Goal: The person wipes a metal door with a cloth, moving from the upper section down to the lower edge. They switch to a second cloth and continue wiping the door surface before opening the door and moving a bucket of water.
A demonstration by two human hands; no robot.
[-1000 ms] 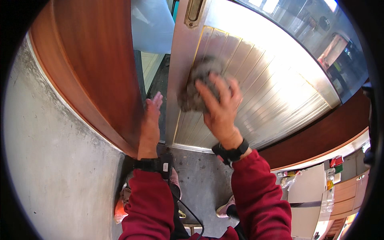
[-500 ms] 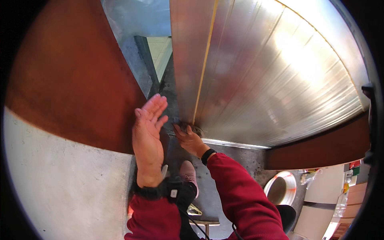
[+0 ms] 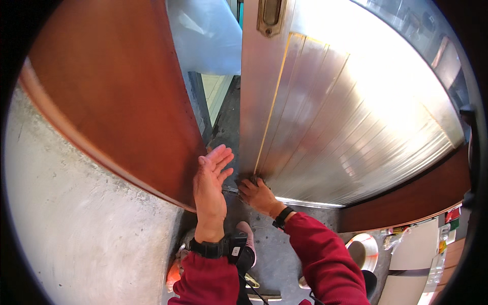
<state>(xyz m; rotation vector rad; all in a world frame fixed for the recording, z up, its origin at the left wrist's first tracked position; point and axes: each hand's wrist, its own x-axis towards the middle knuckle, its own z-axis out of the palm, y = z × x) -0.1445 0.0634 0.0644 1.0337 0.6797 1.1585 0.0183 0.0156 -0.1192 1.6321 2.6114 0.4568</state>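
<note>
My right hand (image 3: 259, 196) is closed on a small grey-brown wad (image 3: 253, 179), mostly covered by the fingers; whether it is a rag or a scouring pad I cannot tell. It presses the wad to the bottom left corner of a shiny metal sliding door (image 3: 300, 147) with vertical grooves and a yellow line. Palm up and fingers apart, my left hand (image 3: 211, 190) is raised beside the lower edge of a red-brown door frame panel (image 3: 127, 101), holding nothing. A recessed brass-coloured pull (image 3: 271, 16) sits high on the door's left edge.
Left of me is a pale, stained wall (image 3: 91, 203). A translucent plastic sheet (image 3: 208, 40) hangs in the door gap. Behind my right arm stands a white bucket (image 3: 363, 250), with pale boxes (image 3: 417, 246) beyond it. My pink shoe (image 3: 247, 236) is on the grey floor.
The view has tilted up, bringing the door pull into sight. My right fingers have curled tighter over the wad at the door's corner. My left hand keeps the same open pose.
</note>
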